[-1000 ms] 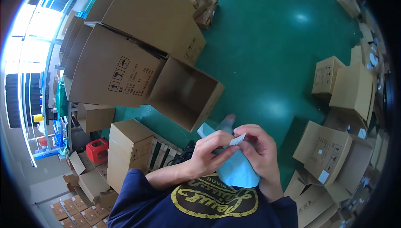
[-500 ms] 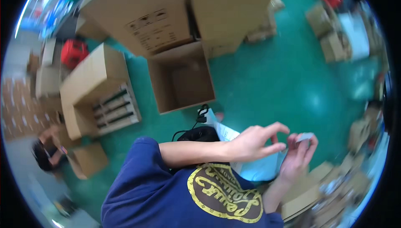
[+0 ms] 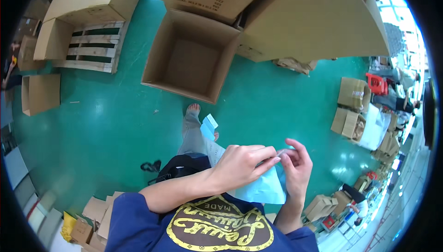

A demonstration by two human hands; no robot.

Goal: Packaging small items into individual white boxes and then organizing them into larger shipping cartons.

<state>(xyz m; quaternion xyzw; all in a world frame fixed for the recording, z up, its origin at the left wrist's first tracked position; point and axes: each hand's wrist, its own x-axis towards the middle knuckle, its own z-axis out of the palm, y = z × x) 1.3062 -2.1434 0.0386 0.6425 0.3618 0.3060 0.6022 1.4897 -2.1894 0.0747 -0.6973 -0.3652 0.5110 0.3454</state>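
Both hands, left hand (image 3: 240,162) & right hand (image 3: 295,169), pinched a light-blue sheet (image 3: 265,187), prob. paper; loose grip could've dropped it.

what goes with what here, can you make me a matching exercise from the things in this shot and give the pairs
Things:
1. open cardboard box
2. light blue sheet
3. wooden pallet
4. red crate

Places:
a. far right, among people and boxes
b. held between both hands
c. on the green floor straight ahead of the feet
d. upper left, beside stacked cartons

Pairs: 1-c, 2-b, 3-d, 4-a
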